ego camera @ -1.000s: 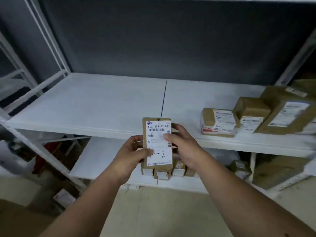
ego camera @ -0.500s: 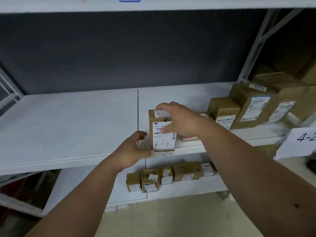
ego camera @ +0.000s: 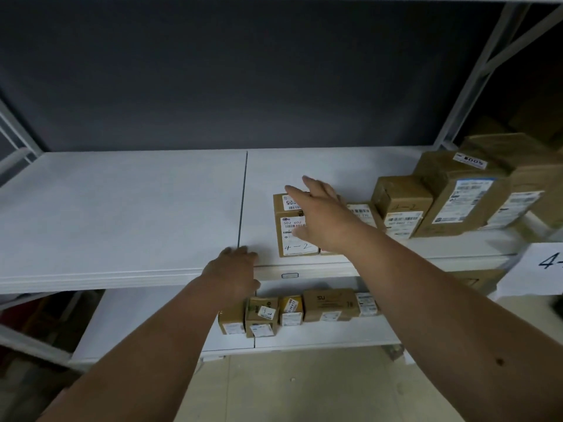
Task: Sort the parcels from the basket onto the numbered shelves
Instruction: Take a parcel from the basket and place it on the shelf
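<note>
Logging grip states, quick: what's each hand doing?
Left hand: open, resting on the shelf edge.
Right hand: open, fingers straight over the parcel.

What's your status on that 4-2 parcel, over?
Right hand open, fingers over the 4-2 parcel. Left hand open at the shelf edge. Parcel upright on shelf, beside other parcels. Nothing blocking.

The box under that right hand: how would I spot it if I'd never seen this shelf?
Find the white middle shelf, then its row of brown boxes on the right. It is the box at the row's left end, standing near the front edge. Its label has "4-2" handwritten at the bottom, and the right hand rests open over it.
</note>
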